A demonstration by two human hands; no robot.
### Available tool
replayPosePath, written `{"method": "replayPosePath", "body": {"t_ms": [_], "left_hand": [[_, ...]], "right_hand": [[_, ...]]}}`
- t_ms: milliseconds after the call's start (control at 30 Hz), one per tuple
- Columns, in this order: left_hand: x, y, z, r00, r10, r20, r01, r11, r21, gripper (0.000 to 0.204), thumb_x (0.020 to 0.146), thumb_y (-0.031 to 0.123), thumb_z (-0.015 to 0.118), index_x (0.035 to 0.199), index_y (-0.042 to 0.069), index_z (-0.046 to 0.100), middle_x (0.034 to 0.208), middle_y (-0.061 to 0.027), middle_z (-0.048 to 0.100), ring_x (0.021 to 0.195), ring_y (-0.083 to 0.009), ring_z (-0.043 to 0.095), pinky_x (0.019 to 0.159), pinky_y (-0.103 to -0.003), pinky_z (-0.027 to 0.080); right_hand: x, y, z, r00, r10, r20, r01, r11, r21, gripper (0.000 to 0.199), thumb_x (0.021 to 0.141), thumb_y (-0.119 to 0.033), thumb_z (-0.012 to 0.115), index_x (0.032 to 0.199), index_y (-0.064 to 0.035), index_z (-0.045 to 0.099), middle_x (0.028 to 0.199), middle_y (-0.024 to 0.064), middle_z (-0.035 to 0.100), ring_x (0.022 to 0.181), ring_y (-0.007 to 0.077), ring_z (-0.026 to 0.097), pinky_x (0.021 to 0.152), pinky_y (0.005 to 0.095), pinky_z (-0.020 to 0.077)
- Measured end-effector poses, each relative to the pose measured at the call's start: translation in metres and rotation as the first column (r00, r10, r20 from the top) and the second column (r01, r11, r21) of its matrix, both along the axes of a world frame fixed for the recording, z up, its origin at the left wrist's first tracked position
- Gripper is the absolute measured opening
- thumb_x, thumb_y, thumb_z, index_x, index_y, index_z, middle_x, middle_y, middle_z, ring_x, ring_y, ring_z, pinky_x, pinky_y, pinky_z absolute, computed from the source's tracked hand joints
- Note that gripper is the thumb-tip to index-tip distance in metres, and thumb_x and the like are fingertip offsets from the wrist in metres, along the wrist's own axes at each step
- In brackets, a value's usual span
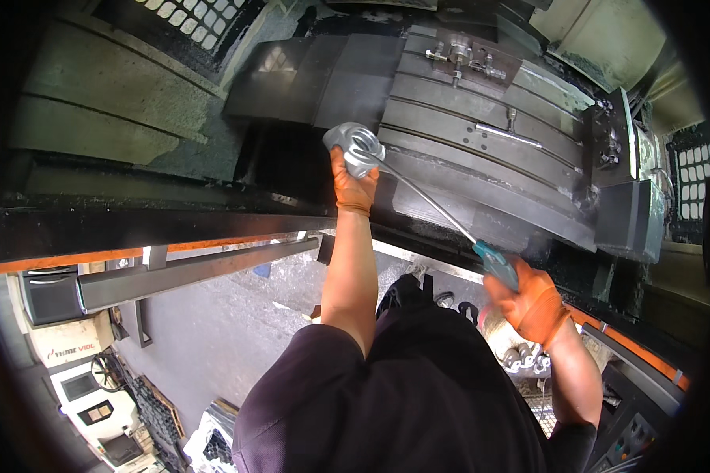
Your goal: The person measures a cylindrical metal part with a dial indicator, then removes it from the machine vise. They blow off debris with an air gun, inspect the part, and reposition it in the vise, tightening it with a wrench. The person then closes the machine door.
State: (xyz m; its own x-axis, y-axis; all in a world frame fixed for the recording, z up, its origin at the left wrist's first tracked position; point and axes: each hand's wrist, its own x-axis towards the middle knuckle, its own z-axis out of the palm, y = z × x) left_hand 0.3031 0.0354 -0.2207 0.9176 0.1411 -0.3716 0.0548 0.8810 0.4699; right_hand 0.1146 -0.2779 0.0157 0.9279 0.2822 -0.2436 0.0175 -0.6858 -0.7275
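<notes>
My left hand, in an orange glove, is closed around a silver metal part with a round opening. It holds the part up in front of the machine table. A tool with a long thin metal shaft and a teal handle is gripped in my right hand, also gloved in orange and a little blurred. The shaft slants up and left, its far end at the part's opening. Whether the tip touches the metal, I cannot tell.
Clamping fixtures and a T-shaped metal handle sit on the slotted table. An upright plate with bolts stands at its right end. An orange-edged sill runs before me. Several metal parts lie at lower right.
</notes>
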Motion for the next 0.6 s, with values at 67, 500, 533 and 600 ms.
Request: {"method": "replayPosePath", "body": {"t_ms": [67, 500, 533, 600], "left_hand": [[-0.001, 0.003, -0.005, 1.000, 0.001, 0.015, -0.003, 0.992, 0.124, 0.061, 0.092, 0.057, 0.074, 0.137, 0.019, 0.060, 0.126, 0.0008, 0.068, 0.111, -0.0204, 0.067, 0.081, -0.036, 0.057], [-0.004, 0.018, 0.002, 0.998, 0.043, 0.037, -0.046, 0.997, 0.069, 0.056, 0.092, 0.057, 0.071, 0.133, 0.019, 0.063, 0.122, -0.0011, 0.071, 0.104, -0.0226, 0.069, 0.066, -0.036, 0.053], [-0.003, 0.021, -0.003, 0.999, -0.003, 0.052, 0.001, 0.999, 0.034, 0.060, 0.090, 0.057, 0.074, 0.136, 0.019, 0.061, 0.126, -0.0015, 0.069, 0.110, -0.0234, 0.068, 0.076, -0.040, 0.054], [-0.004, 0.025, -0.008, 0.992, -0.094, 0.084, 0.097, 0.995, -0.027, 0.071, 0.086, 0.056, 0.079, 0.142, 0.018, 0.057, 0.135, -0.0023, 0.067, 0.121, -0.0249, 0.065, 0.095, -0.047, 0.056]], "right_hand": [[0.007, 0.008, 0.007, 0.998, -0.056, -0.034, 0.055, 0.998, -0.017, 0.025, 0.090, -0.011, 0.065, 0.113, -0.0021, 0.063, 0.083, 0.0134, 0.067, 0.074, 0.0342, 0.067, 0.072, 0.0436, 0.0558], [-0.006, -0.027, -0.004, 0.988, -0.084, -0.127, 0.070, 0.991, -0.110, 0.018, 0.090, -0.012, 0.064, 0.103, -0.0001, 0.063, 0.068, 0.0119, 0.063, 0.062, 0.0268, 0.064, 0.064, 0.0374, 0.0536], [-0.009, -0.035, -0.013, 0.986, -0.101, -0.131, 0.083, 0.988, -0.133, 0.016, 0.089, -0.011, 0.064, 0.101, -0.0007, 0.062, 0.067, 0.0101, 0.062, 0.059, 0.0245, 0.061, 0.063, 0.0359, 0.0530], [-0.016, -0.038, -0.014, 0.986, -0.117, -0.117, 0.103, 0.987, -0.120, 0.016, 0.087, -0.010, 0.065, 0.100, -0.0014, 0.062, 0.068, 0.0088, 0.062, 0.061, 0.0224, 0.060, 0.064, 0.0349, 0.0524]]}}
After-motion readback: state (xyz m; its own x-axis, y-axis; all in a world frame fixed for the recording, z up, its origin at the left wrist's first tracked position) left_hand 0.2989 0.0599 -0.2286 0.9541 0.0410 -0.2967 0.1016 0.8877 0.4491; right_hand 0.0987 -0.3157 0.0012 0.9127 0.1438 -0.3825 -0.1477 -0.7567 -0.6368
